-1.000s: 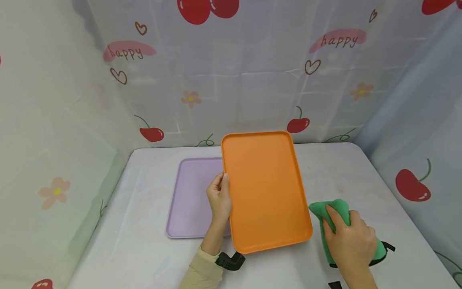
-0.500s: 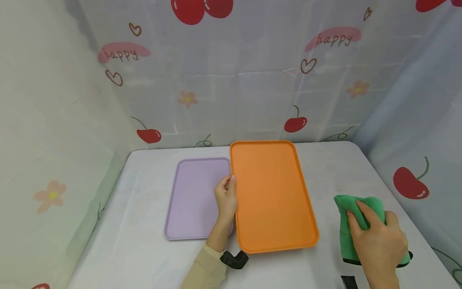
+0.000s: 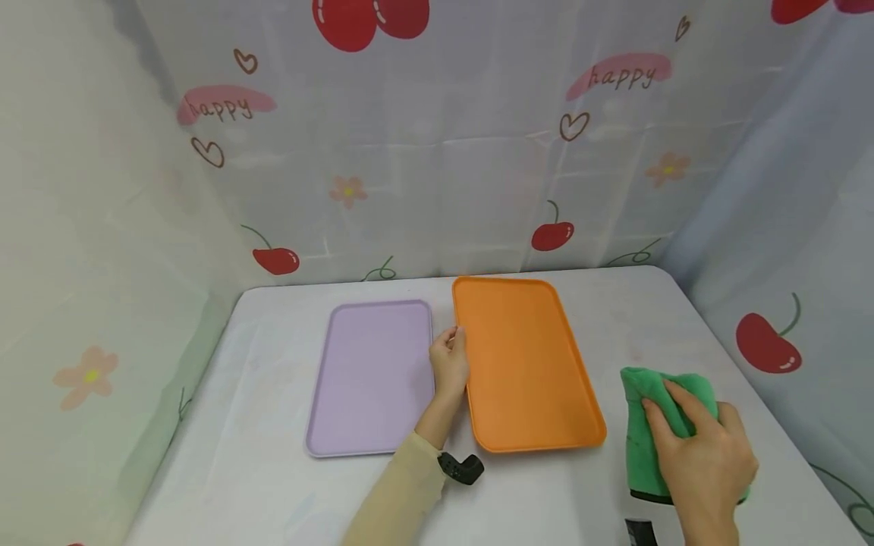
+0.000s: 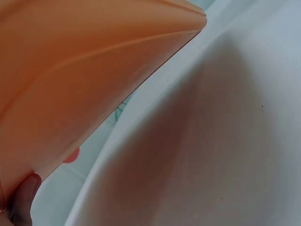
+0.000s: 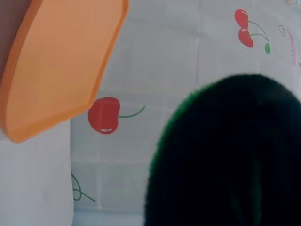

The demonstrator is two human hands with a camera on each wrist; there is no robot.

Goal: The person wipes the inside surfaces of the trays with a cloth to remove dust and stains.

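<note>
My left hand [image 3: 451,364] grips the left rim of an orange rectangular tray [image 3: 529,364]. In the left wrist view, the tray's underside [image 4: 84,94] is tilted and raised off the white surface, which carries its shadow; a fingertip [image 4: 26,197] shows at the rim. My right hand [image 3: 710,455] holds a folded green cloth [image 3: 645,447] with dark edging, to the right of the tray and apart from it. The cloth [image 5: 225,155] looms large and dark in the right wrist view, with the tray [image 5: 66,61] at upper left.
A purple tray [image 3: 372,379] lies flat on the white table [image 3: 259,470], left of my left hand. Behind and at the sides hang curtains [image 3: 444,167] printed with cherries, flowers and hearts. A small black piece [image 3: 640,532] is near the front, below the cloth.
My left hand has carried the orange tray rightward, off the purple tray's right edge, which now shows fully. My right hand moved right with the cloth, then slightly back left.
</note>
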